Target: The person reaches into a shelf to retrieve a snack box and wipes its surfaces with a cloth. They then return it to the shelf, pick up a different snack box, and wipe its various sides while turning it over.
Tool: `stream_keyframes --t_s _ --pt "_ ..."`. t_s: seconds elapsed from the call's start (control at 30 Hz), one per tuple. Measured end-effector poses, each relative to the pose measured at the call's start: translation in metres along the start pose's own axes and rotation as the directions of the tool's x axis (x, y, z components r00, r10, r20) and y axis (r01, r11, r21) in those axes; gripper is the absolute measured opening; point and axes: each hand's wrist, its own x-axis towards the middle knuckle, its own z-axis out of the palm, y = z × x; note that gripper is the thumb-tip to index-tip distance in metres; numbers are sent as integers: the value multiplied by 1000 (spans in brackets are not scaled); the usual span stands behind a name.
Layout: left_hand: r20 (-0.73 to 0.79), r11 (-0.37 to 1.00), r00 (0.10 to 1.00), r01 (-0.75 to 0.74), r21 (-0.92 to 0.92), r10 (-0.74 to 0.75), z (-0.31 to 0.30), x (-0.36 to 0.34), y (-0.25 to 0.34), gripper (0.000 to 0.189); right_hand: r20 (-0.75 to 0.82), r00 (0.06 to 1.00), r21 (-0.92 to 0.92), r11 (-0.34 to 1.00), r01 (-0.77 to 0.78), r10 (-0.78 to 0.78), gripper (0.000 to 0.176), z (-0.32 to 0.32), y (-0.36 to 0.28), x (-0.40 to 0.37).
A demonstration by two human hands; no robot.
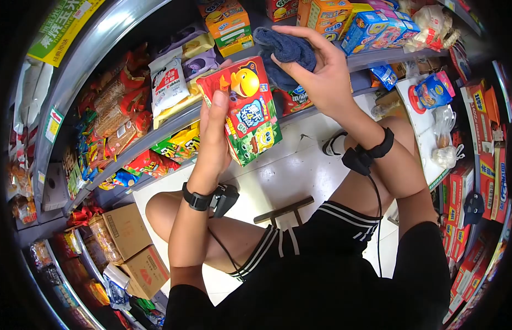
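Note:
In my left hand is a red and green snack box with cartoon pictures on its front. The thumb lies along its left edge, and the fingers behind it are hidden. My right hand grips a bunched dark blue cloth between thumb and fingers, just above and right of the box. Behind the cloth, orange and green snack boxes stand on the shelf. Left of my left hand lies a white candy bag among other packets.
A curved shelf edge runs in front of me, with bagged snacks above and below. Cardboard cartons sit at lower left. On the right are a white surface with bags and stacked red boxes. Cables hang from both wrist straps.

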Motion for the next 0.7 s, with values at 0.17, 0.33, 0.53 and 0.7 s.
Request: stream_keyframes --t_s 0.17,0.33,0.53,0.7 --pt "-97 998 995 18 -52 -23 16 2 9 71 49 996 112 991 -76 71 46 8 5 -10" --pt "-246 984 969 -17 -180 -29 0 13 8 68 94 984 133 978 -160 148 48 27 13 -31" --pt "-354 974 935 -88 -208 9 -15 17 12 65 105 970 146 961 -235 221 47 38 23 -47" --pt "-240 974 968 22 -224 -77 -21 18 9 66 100 974 102 972 -213 203 48 31 12 -36"
